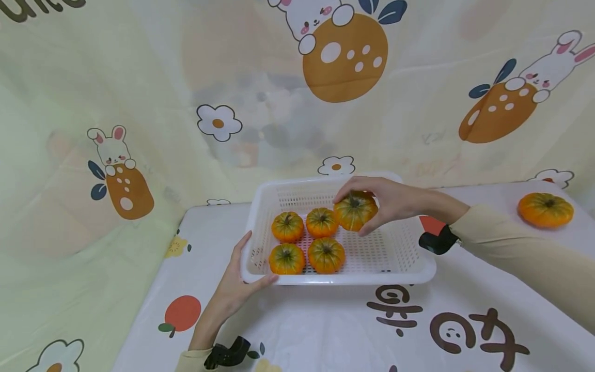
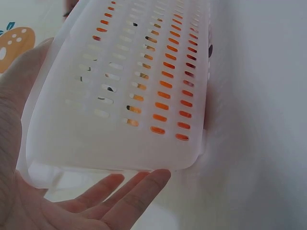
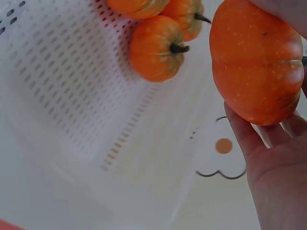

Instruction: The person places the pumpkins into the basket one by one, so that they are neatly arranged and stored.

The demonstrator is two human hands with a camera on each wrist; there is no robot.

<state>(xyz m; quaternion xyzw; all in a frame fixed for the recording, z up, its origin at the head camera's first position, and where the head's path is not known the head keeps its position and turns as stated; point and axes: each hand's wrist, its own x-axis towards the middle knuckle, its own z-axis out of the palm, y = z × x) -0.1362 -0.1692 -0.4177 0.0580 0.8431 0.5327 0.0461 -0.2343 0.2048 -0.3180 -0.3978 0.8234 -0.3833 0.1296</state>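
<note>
My right hand (image 1: 388, 199) grips a small orange pumpkin (image 1: 356, 211), thumb on one side and fingers on the other, above the white perforated basket (image 1: 339, 279). In the right wrist view the held pumpkin (image 3: 259, 62) shows its smooth orange side. Several more pumpkins sit in the basket's left half, among them a front one (image 1: 327, 255) and a rear one (image 1: 287, 227). At the basket's left front corner my left hand (image 1: 234, 284) holds the rim, its thumb along the front edge. The left wrist view shows the fingers (image 2: 139, 199) around the corner of the basket wall (image 2: 96, 139).
Another orange pumpkin (image 1: 546, 210) lies on the table to the right, beyond the right forearm. A printed cloth (image 1: 325, 330) covers the table. Behind it hangs a curtain (image 1: 260, 62) with rabbit and flower prints.
</note>
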